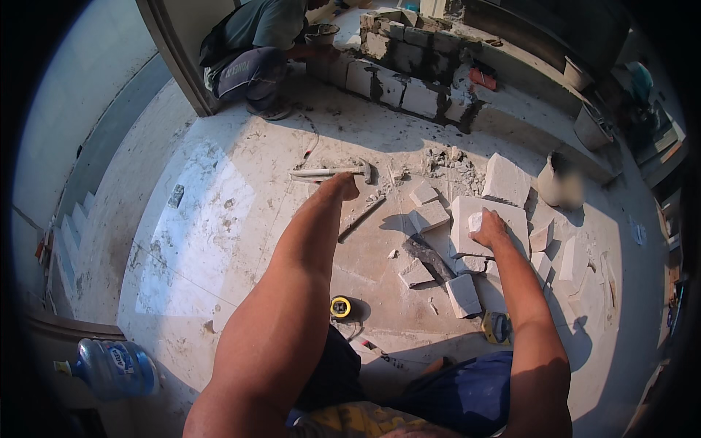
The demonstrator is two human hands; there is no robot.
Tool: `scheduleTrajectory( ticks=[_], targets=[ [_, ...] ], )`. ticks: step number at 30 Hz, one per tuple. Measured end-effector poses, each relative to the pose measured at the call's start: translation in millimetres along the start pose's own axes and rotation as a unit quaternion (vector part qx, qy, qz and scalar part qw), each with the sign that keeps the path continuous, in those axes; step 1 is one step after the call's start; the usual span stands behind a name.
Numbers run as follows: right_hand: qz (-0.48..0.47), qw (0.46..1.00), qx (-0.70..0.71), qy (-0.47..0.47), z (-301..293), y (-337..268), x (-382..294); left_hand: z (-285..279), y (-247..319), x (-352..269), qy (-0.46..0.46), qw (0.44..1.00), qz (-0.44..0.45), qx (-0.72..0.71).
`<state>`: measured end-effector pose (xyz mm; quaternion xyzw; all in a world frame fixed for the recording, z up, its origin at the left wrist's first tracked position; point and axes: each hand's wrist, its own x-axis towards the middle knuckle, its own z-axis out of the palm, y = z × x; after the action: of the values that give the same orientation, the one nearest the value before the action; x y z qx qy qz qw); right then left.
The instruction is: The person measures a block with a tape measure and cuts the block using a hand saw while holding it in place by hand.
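My left hand [344, 187] is at a claw hammer [323, 172] that lies on the dusty floor. Its fingers are turned away from me, so whether they grip the handle is hidden. A small white chunk of block [475, 221] is pinched in my right hand [493, 229], over a large white lightweight concrete block [464, 211]. Broken block pieces [430, 216] lie around that block, along with a dark flat strip [430, 257]. Between my hands, a thin dark bar [361, 219] rests on the floor.
A co-worker [257, 60] crouches at a low mortared block wall [405, 96]. Near my knees are a yellow tape measure [340, 307] and another yellow-grey tool [496, 327]. A bucket [553, 178] stands at right, rubble [454, 167] lies ahead, and a water jug [115, 368] lies at left.
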<state>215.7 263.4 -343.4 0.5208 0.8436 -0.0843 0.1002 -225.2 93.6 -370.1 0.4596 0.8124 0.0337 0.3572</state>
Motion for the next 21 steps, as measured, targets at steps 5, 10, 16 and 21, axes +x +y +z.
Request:
scheduleTrajectory(
  ticks=[5,10,16,21],
  targets=[
    [-0.036,0.999,0.027,0.013,-5,-36,4,-13,-53,24,-0.009,0.995,-0.062,0.083],
    [0.013,1.000,0.000,-0.003,-1,11,-4,13,8,16,0.006,1.000,0.008,0.016],
    [-0.011,1.000,0.015,-0.007,-3,-13,1,-9,-8,-9,0.037,0.998,-0.002,0.059],
    [0.002,1.000,0.009,-0.012,0,2,0,-11,18,-32,0.040,0.998,0.031,0.040]
  ],
)
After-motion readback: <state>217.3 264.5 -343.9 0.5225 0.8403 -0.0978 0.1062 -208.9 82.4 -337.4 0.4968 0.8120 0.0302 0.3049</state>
